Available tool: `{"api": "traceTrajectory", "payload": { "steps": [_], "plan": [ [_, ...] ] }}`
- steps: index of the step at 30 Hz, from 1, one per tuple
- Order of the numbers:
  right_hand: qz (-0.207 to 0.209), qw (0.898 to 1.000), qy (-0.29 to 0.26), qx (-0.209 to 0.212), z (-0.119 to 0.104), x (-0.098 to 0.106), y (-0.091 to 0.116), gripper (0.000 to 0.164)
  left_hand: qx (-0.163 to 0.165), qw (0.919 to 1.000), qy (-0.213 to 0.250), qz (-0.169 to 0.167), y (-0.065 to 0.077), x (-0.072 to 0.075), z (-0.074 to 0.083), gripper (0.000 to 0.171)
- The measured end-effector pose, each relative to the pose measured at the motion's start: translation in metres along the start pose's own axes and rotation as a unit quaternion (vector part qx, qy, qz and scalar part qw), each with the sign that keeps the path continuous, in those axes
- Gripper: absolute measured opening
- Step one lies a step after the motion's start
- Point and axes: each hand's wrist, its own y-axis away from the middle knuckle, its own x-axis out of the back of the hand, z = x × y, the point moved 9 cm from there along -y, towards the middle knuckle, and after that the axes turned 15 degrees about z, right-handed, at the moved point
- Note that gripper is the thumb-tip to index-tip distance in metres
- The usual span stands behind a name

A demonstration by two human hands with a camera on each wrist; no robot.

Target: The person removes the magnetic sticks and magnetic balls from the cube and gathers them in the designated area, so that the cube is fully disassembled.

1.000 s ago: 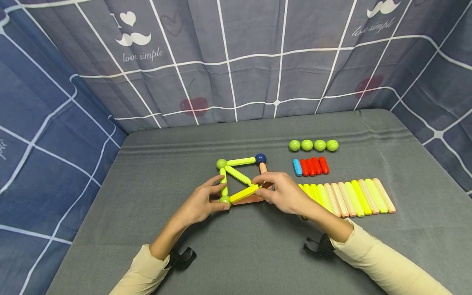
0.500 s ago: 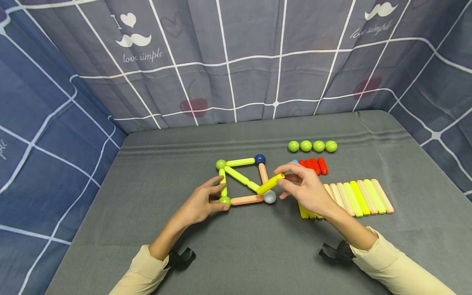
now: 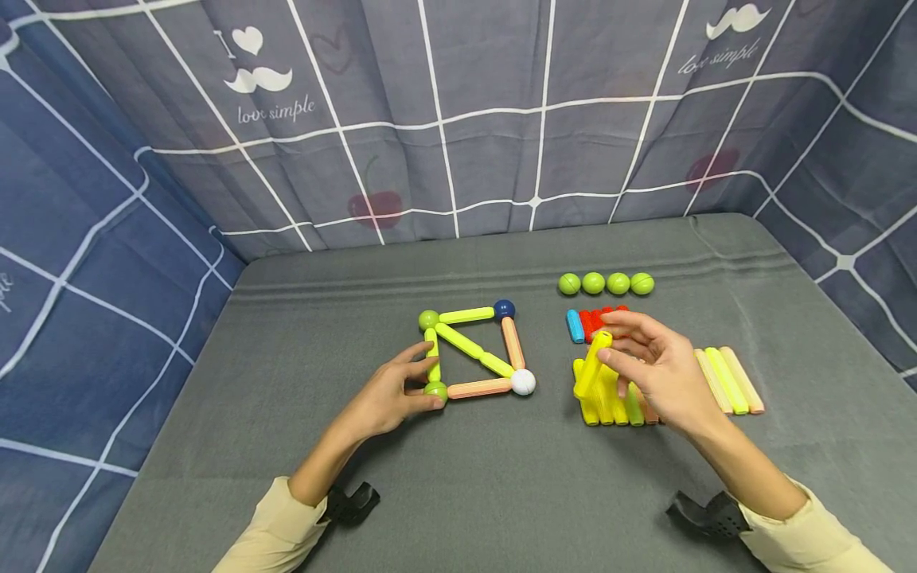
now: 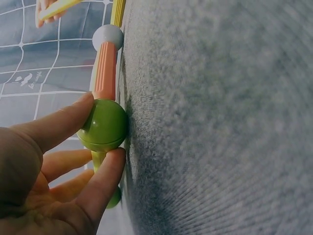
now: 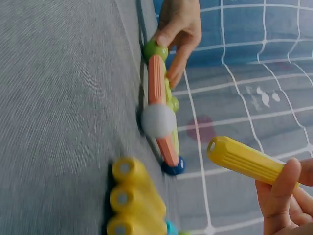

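Note:
My left hand (image 3: 392,390) pinches a green ball (image 4: 103,125) at the near left corner of a flat four-sided frame of magnetic sticks and balls. A white ball (image 3: 523,382), a dark blue ball (image 3: 505,309) and another green ball (image 3: 428,320) form the other corners. Salmon sticks (image 3: 478,388) join the near and right sides; lime sticks (image 3: 467,315) make the far and left sides. Two lime sticks end to end run diagonally to the white ball. Over the row of sticks, my right hand (image 3: 655,370) holds a yellow magnetic stick (image 5: 249,159) between thumb and fingers, raised and tilted.
Below the right hand lies a row of yellow, lime and salmon sticks (image 3: 732,382), partly hidden by it. Behind are a blue short stick (image 3: 575,326), several red ones (image 3: 587,325) and several green balls (image 3: 593,283). A checked curtain (image 3: 487,119) surrounds the grey table (image 3: 344,294).
The right hand has lifted the yellow stick away from the frame and carried it right, over the row of sticks. The left hand stays on the green ball.

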Motion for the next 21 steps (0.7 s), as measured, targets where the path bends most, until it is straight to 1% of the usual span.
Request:
{"api": "traceTrajectory", "payload": {
  "steps": [2,5,6,8,10,11,13,15,16,18,21],
  "plan": [
    [0.010,1.000,-0.005,0.003,-0.003,0.011,0.002,0.040,-0.001,1.0000,0.005,-0.002,0.000,0.000,0.000,0.064],
    [0.022,0.999,0.016,0.023,-0.008,0.027,0.005,0.049,-0.001,0.9999,0.010,-0.005,0.001,0.000,0.000,0.064],
    [0.026,0.999,0.030,0.033,-0.010,0.033,0.006,0.052,0.000,0.9999,0.011,-0.004,0.001,0.000,0.000,0.064],
    [0.042,0.995,0.077,0.055,-0.012,0.045,0.007,0.058,0.002,0.9999,0.012,-0.002,0.001,0.001,-0.001,0.064],
    [0.054,0.992,0.102,0.053,-0.010,0.059,0.006,0.061,0.006,0.9999,0.015,0.000,0.001,0.001,-0.002,0.065],
    [0.059,0.991,0.112,0.045,-0.007,0.067,0.004,0.061,0.007,0.9998,0.017,-0.001,0.001,0.001,-0.002,0.065],
    [0.076,0.985,0.152,0.031,-0.002,0.085,0.000,0.059,0.005,0.9998,0.018,-0.001,0.001,0.000,-0.002,0.065],
    [0.091,0.977,0.191,0.009,0.005,0.106,-0.004,0.056,0.005,0.9998,0.020,-0.003,0.001,-0.001,-0.002,0.065],
    [0.098,0.971,0.218,0.003,0.008,0.116,-0.007,0.053,0.004,0.9998,0.021,-0.003,0.001,-0.001,-0.001,0.066],
    [0.105,0.954,0.282,-0.007,0.014,0.136,-0.012,0.050,0.003,0.9997,0.023,-0.003,0.001,-0.001,-0.001,0.065],
    [0.103,0.931,0.348,-0.022,0.024,0.161,-0.018,0.049,0.004,0.9996,0.027,-0.005,0.001,-0.001,-0.001,0.065]
  ]
}}
